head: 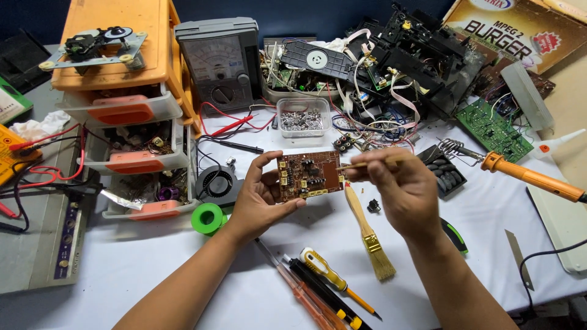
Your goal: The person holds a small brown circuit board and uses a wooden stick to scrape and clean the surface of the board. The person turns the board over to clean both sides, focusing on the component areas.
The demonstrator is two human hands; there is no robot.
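Holding a small brown circuit board [309, 176] above the white table [183, 256], the left hand [260, 198] grips it by the left edge and the bottom, thumb in front and fingers behind, so the component side faces the camera. The right hand [400, 186] is closed in a pinch around a thin wooden stick [370, 163] (it looks like a small brush handle or a probe, I cannot tell which), and the tip of it touches or almost touches the right edge of the board.

I judge that the step in hand is close work on the board's surface, perhaps cleaning or probing near its edge. The next move would call for a steady left hand and a very light, exact touch from the stick, because the parts on the board are small and stand close together.

The board is flat, rectangular and matt brown, with small black and cream parts on it. Just below the right hand lies a paint brush [369, 235] with a pale wooden handle, a metal band and soft bristles. Near the person lie screwdrivers [327, 278] with glossy plastic handles, yellow and orange. To the right rests a soldering iron [529, 177] with a smooth orange handle. A green roll of tape [207, 218] lies beside the left wrist.
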